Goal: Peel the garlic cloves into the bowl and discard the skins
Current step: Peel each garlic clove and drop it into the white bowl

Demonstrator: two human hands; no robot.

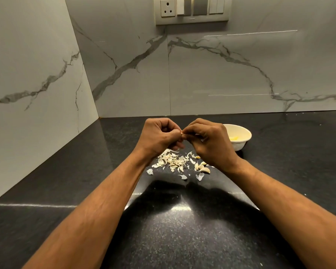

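Left hand (159, 135) and right hand (208, 140) pinch one garlic clove (182, 135) above the skins (172, 162); a slip could drop it there, missing the bowl (239, 136) at three o'clock.

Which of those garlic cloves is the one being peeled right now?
The garlic clove pinched between the left hand and right hand, held above the counter. The other unpeeled cloves lie untouched on the countertop beside the skins.
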